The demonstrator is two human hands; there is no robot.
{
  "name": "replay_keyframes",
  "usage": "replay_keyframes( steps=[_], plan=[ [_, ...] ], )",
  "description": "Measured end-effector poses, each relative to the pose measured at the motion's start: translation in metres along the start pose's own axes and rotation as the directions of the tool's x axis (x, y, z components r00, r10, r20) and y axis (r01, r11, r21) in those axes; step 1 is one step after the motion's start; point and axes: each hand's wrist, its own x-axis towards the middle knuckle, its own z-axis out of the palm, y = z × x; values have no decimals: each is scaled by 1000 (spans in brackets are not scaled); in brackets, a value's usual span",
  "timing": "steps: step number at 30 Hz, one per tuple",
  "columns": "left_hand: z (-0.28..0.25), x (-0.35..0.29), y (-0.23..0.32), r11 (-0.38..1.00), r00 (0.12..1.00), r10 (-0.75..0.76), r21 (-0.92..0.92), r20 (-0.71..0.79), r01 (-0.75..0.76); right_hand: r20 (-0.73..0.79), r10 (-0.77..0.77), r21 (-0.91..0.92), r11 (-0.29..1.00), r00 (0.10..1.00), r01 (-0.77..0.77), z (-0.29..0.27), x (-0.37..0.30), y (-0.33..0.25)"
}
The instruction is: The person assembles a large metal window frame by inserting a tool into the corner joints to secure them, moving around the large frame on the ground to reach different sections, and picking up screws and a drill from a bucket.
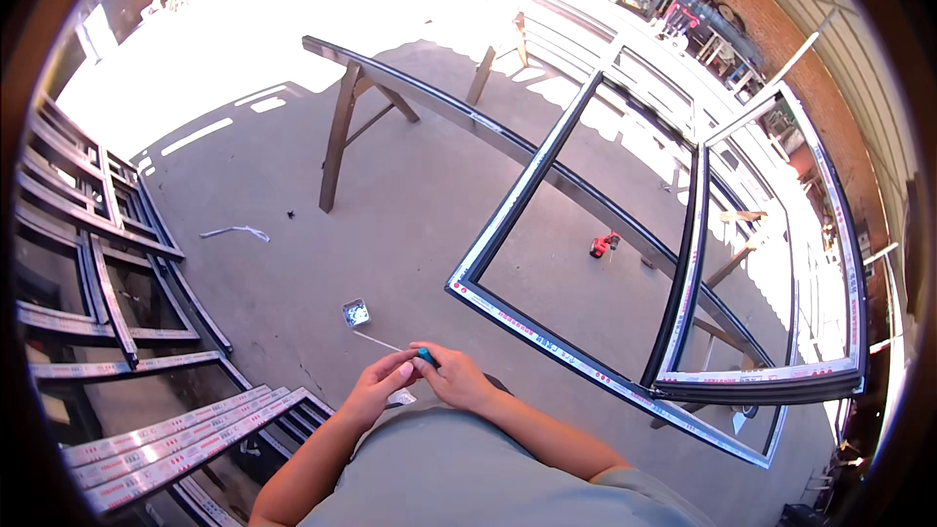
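Both hands are together in front of the torso, above the floor [293, 293]. Item in hand: screwdriver [427, 356], teal handle, thin pale shaft.

Right hand [461, 381]: fingers curled closed around the handle, thumb and forefinger at its visible part; a short teal length shows between the two hands, the rest is covered by the right-hand fingers.

Left hand [376, 385]: fingers bent, tips meeting the right hand just beside the handle. Whether they grip the handle, or a small part as well, cannot be told. Shaft emerges just beyond the left fingertips and runs forward and to the left, clear of both palms. In the view its tip ends just below a small box [353, 323] with small bluish pieces inside; box stands on the floor.

A small whitish item [401, 397] shows below the hands, too unclear to identify.

Surroundings: to the right, a large dark frame [547, 171] rests across a long rail [468, 115]; a red drill [603, 245] shows through the frame's opening. To the left, stacked frames [107, 224]; near them on the floor, a white strip [234, 232].
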Motion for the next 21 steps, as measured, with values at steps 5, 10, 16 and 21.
replay_keyframes(
  steps=[5, 10, 16, 21],
  plan=[
    [-57, 10, 51, 999, 983, 5, 49, -185, 4, 36, 59, -89, 994, 998, -55, 12, 91, -11],
    [-198, 46, 40, 872, 917, 126, 484, -378, 80, -138, 15, -77, 997, 990, -26, 14, 194, 34],
    [-474, -38, -34, 699, 658, -18, 461, -753, 546, 107, 168, -30, 986, 980, -165, 42, 357, 62],
    [-497, -6, 24, 629, 494, -272, 236, -826, 741, 133, 31, -98, 995, 991, -18, 41, 494, 8]
  ],
)
